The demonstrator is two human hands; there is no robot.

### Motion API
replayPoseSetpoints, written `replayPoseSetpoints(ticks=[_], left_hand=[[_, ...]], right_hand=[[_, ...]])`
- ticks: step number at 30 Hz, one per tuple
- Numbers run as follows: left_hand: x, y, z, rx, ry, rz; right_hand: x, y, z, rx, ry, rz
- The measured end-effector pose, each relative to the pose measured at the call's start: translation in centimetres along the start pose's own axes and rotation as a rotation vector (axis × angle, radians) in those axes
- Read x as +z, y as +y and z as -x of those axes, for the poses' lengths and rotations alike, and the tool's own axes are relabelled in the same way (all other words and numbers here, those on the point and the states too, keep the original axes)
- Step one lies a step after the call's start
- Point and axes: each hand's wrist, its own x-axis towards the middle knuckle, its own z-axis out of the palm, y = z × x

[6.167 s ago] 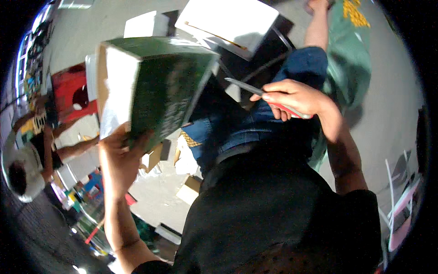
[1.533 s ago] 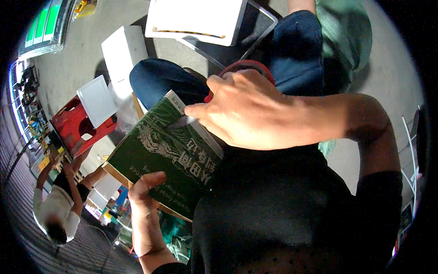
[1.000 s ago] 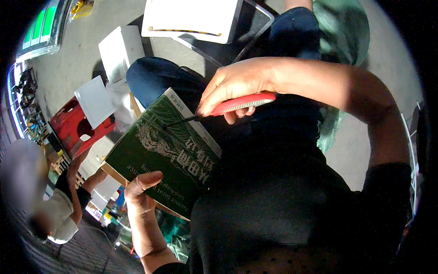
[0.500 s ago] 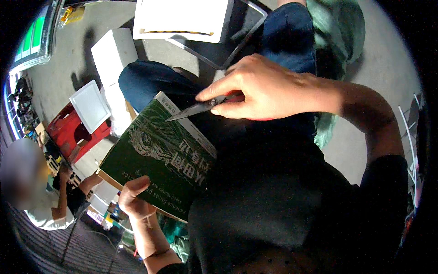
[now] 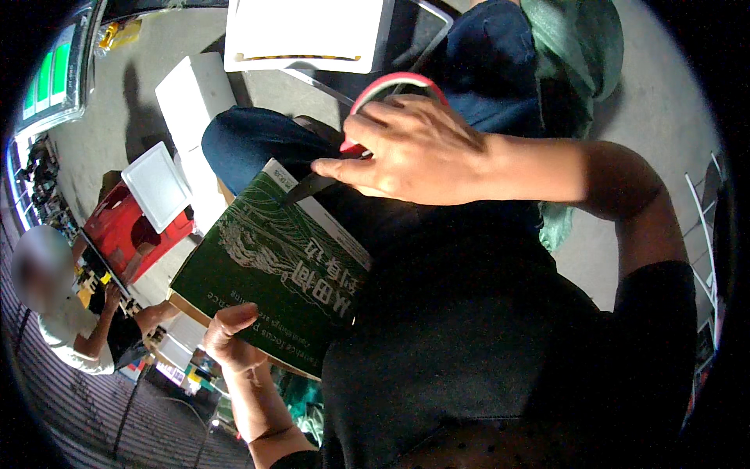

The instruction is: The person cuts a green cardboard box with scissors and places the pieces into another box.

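Observation:
My left hand [image 5: 237,334] grips a dark green cardboard box [image 5: 269,250] by its lower left edge, thumb on the printed face. The box lies tilted against my body and thigh. Scissors [image 5: 398,80] with red and pale handles are in my right hand [image 5: 414,150], its fingers closed around them. Their dark blades point left and down onto the box's upper edge, near a white strip; the tip seems to touch the cover. My right hand hides the pivot and part of the handles.
A white tray [image 5: 305,31] sits on a dark, clear-rimmed container ahead. White foam boxes [image 5: 195,98], a white lid [image 5: 156,186] and a red crate [image 5: 117,223] stand on the left. A seated person [image 5: 78,332] works at the far left, beside a lit screen [image 5: 55,78].
My right hand has rolled over, bringing the red scissor handles into view. The blade tip has shifted slightly left. My left hand and box hardly moved. The person at left shifted posture.

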Motion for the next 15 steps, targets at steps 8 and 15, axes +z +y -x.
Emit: replayPoseSetpoints(ticks=[8,15], left_hand=[[-1.2,-0.3,-0.2,0.042,0.008,-0.067],[-1.0,-0.3,-0.4,0.029,0.036,-0.13]], right_hand=[[-0.8,0.2,-2.8,0.496,-0.502,-0.619],[-0.1,1.1,-2.9,0.342,-0.424,-0.464]])
